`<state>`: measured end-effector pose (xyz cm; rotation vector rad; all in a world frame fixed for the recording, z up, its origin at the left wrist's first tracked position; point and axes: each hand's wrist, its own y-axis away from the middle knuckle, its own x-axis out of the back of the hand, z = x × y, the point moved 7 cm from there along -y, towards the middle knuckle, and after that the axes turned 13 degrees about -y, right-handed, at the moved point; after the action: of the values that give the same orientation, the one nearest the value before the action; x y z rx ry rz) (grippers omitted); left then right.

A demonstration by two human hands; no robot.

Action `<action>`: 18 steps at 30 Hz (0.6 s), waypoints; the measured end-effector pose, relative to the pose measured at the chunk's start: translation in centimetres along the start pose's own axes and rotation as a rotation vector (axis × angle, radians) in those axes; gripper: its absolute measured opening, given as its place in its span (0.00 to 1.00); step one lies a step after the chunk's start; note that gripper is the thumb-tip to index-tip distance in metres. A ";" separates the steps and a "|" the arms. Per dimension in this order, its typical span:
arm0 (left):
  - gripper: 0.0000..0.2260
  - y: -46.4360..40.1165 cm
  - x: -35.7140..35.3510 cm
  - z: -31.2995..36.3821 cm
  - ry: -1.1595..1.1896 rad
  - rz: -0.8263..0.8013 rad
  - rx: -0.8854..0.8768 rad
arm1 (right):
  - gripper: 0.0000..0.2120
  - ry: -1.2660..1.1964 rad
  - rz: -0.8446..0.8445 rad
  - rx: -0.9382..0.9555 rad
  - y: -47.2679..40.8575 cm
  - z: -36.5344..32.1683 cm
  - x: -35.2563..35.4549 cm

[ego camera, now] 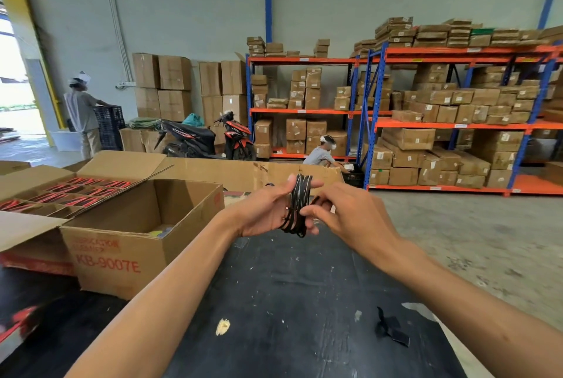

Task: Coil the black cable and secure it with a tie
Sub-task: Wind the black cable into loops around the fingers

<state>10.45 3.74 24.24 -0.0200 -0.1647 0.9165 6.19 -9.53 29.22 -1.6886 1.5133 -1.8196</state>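
Both hands up over the worktop's [304, 286] far edge: left hand [268, 210] fingers wrap the coiled black cable [298, 207], right hand [350, 213] fingers pinch its side; a black tie [391, 329] lies near the worktop's right edge.

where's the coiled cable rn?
Head view, centre frame: the black cable is held up between the left hand and right hand, above the black table.

One head-worn wide-angle view looks forward and down, close over a black table [289, 286], toward warehouse shelving [426, 122].
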 end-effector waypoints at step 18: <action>0.23 -0.2 -3.1 -1.6 -0.183 -0.077 -0.013 | 0.08 -0.405 0.017 -0.319 -1.7 3.6 2.1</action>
<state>9.00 1.28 22.22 0.0575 -0.3391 0.8398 9.34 -12.23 31.06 -2.0226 1.6821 -1.1700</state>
